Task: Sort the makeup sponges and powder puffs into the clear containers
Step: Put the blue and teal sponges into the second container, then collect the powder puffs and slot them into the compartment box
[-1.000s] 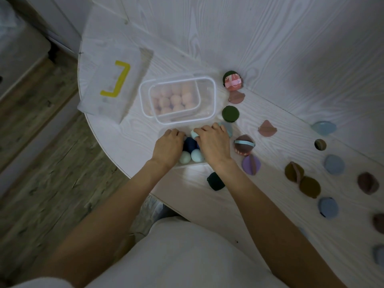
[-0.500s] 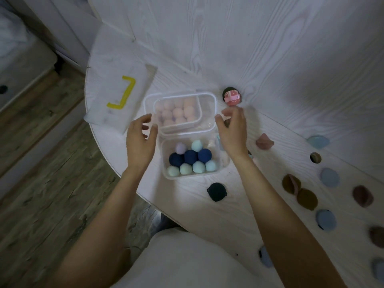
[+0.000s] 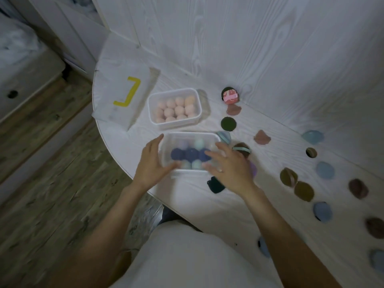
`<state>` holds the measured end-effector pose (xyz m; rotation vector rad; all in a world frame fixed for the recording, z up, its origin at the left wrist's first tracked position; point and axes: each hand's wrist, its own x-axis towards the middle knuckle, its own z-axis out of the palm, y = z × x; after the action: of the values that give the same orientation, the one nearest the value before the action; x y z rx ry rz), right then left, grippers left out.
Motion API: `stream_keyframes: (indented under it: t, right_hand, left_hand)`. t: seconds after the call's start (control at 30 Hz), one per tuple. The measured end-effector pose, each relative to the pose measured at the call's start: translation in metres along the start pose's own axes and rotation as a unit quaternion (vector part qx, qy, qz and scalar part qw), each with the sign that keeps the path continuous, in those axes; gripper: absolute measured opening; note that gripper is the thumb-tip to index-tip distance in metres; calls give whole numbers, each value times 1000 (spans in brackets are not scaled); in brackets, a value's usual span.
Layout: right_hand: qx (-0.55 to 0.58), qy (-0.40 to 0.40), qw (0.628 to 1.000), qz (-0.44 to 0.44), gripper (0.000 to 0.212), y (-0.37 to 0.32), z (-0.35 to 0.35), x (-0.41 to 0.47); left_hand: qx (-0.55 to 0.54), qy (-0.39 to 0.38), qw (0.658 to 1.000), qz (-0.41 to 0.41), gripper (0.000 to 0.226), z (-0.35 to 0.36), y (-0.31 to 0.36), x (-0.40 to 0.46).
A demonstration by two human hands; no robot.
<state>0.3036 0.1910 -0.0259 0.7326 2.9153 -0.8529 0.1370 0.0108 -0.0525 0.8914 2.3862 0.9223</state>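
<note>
Flanking near container [image 3: 214, 138]: left hand [image 3: 150, 165]; right hand [image 3: 229, 168]

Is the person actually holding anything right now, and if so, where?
Nothing is clearly gripped. Both hands, left hand and right hand, lie spread with straight fingers on the lidded clear container of blue and green sponges, seemingly pressing it; motion blur hides the exact contact.
</note>
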Motion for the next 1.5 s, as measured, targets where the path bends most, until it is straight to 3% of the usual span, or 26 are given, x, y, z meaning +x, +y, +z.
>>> stream_keyframes:
  t: [0.03, 0.1, 0.2, 0.3, 0.4, 0.53, 0.6, 0.7, 0.87, 0.93, 1.07, 1.17, 1.23, 1.3, 1.43, 1.5]
  right_hand:
    - [-66, -1, 998, -21, 62, -4, 10, -4]
    - [-136, -1, 990, -18, 72, -10, 25, -4]
    - [-205, 34, 978, -1, 70, -12, 38, 1]
    - [-205, 66, 977, 0, 62, -15, 45, 2]
    - [-147, 77, 986, -28, 60, -7, 41, 0]
    - [-5, 103, 994, -26, 63, 8, 43, -4]
    - [84, 121, 988, 39, 70, 6, 45, -4]
    - [254, 124, 949, 142, 65, -11, 39, 1]
    - [261, 204, 936, 118, 50, -35, 4, 24]
    - [287, 184, 936, 85, 53, -43, -13, 49]
    - [251, 77, 962, 72, 59, -51, -28, 114]
    - [337, 13, 933, 122, 53, -59, -21, 140]
    - [377, 34, 918, 120, 50, -62, -12, 147]
    - [360, 78, 923, 107, 50, -61, -6, 153]
    - [329, 93, 934, 108, 56, -57, -8, 163]
    - [361, 97, 923, 90, 63, -55, -9, 164]
  left_hand:
    - [3, -18, 1000, 6, 90, 10, -2, -4]
    - [-36, -14, 998, -40, 103, 23, 0, -7]
    - [-61, -6, 996, -65, 103, 29, -2, -6]
    - [-57, 0, 996, -64, 102, 29, -4, -5]
    - [-84, 3, 994, -71, 104, 30, -2, -7]
    - [-234, 3, 964, -130, 108, 31, -1, -14]
    - [-247, 5, 955, -161, 101, 32, -3, -15]
    - [-261, 19, 958, -120, 79, 25, -1, -18]
    - [-303, 79, 950, -20, 51, -5, 18, 1]
    - [-321, 110, 941, -5, 44, -19, 24, 23]
    - [-338, 165, 925, -61, 40, -41, 16, 74]
    - [-328, 116, 928, -134, 42, -42, -7, 97]
    - [-389, 65, 903, -168, 40, -38, -11, 105]
    - [-426, 64, 885, -175, 40, -35, -7, 115]
    - [-471, 15, 874, -118, 60, -41, -1, 135]
    - [-421, -12, 904, -71, 63, -45, 1, 142]
